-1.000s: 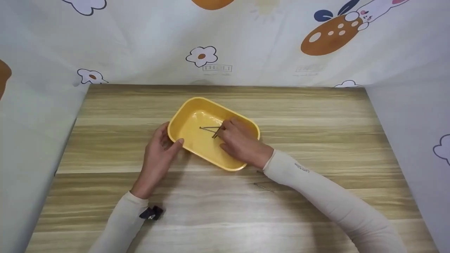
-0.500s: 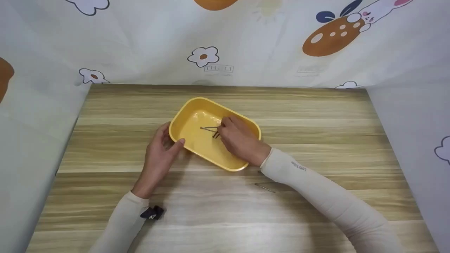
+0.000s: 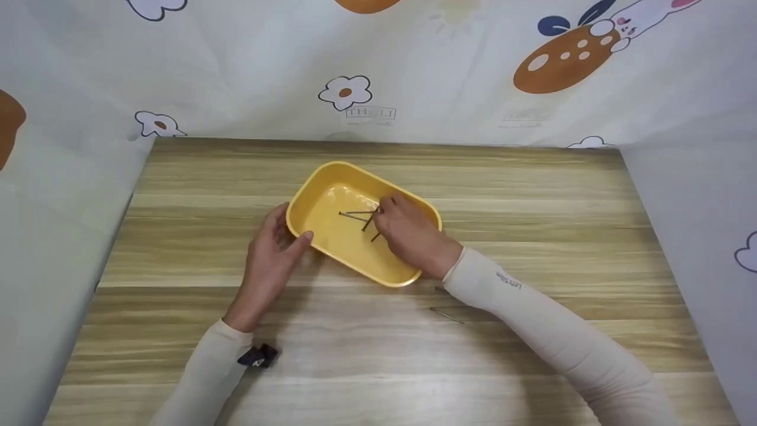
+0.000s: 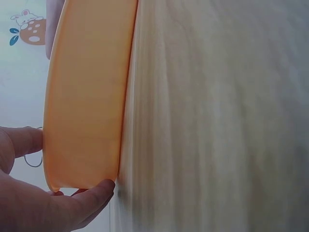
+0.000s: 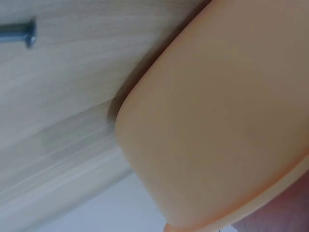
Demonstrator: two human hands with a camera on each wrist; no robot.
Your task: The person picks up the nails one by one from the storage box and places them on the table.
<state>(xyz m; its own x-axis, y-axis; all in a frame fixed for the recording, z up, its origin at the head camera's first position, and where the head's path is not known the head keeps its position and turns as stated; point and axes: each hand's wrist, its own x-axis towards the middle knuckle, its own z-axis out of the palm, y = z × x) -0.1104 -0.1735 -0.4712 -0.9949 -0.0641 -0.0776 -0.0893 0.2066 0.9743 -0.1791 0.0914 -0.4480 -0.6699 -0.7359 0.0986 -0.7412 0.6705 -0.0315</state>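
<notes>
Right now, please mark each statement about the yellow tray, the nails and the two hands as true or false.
1. The left hand holds the end of the yellow tray. True.
2. The right hand rests flat on the table beside the tray. False: it reaches into the tray, its fingers at the nails.
3. The tray is empty. False: several nails lie crossed inside it.
4. One loose nail lies on the table, near the right sleeve. True.
5. The tray stands at the far left edge of the table. False: it stands near the middle.
</notes>
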